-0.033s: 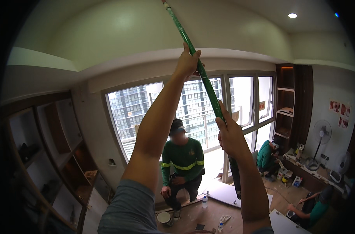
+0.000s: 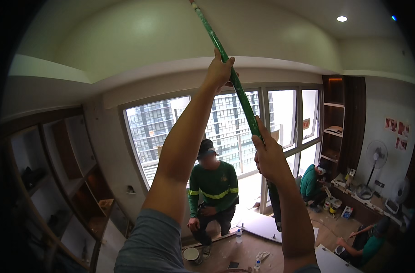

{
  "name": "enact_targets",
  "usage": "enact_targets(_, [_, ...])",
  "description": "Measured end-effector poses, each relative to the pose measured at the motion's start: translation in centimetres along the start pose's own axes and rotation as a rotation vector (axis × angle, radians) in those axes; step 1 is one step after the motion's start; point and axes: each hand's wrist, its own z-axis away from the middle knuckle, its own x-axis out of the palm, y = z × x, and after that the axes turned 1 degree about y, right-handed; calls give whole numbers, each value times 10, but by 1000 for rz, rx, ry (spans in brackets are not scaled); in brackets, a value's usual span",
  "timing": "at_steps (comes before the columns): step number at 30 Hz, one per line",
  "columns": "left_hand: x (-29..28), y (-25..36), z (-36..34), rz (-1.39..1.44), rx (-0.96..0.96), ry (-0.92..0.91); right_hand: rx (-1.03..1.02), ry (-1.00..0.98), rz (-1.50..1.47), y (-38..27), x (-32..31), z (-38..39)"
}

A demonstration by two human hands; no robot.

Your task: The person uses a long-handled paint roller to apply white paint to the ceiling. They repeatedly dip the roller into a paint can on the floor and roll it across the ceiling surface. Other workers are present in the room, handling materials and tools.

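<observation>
Holding the green pole (image 2: 244, 101) aloft: this looks like the step in hand, a two-handed overhead grip, with the left hand (image 2: 220, 71) higher up the shaft and the right hand (image 2: 271, 155) lower down.
Next move: in my judgement, any shift of the green pole calls for both hands to work together, the upper one guiding and the lower one bearing weight, with the angle kept under control.
Shelving: the tall unit (image 2: 75, 173) stands well to the left of the green pole.
Person below: a kneeling person in a green top (image 2: 213, 179) is left of the green pole's lower part, apart from it, in front of the window (image 2: 148, 132).
Left fingers: curled around the green pole, pinching it firmly; some are hidden behind it.
Green pole position: tilted, top leaning left, reaching the picture's upper edge; what its tip touches cannot be told.
Right fingers: wrapped on the green pole below the left grip, without visible spread; the far ones are hidden.
Black lower section: it (image 2: 274, 204) extends beneath the right hand, in line with the green pole.
Fan: the standing fan (image 2: 376, 152) is well right of the green pole.
</observation>
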Motion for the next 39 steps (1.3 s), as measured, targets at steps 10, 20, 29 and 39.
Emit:
enact_targets(10, [12, -21, -17, -60, -24, 163, 206, -92, -46, 15, -9, 46])
enact_targets(20, [-7, -93, -13, 108, -114, 170, 469, -208, -3, 95, -37, 242])
enact_targets(29, [18, -164, 108, 168, -169, 83, 549, -154, -27, 155, -49, 392])
enact_targets(39, [25, -151, 129, 150, -201, 22, 631, -134, -111, 153, -46, 419])
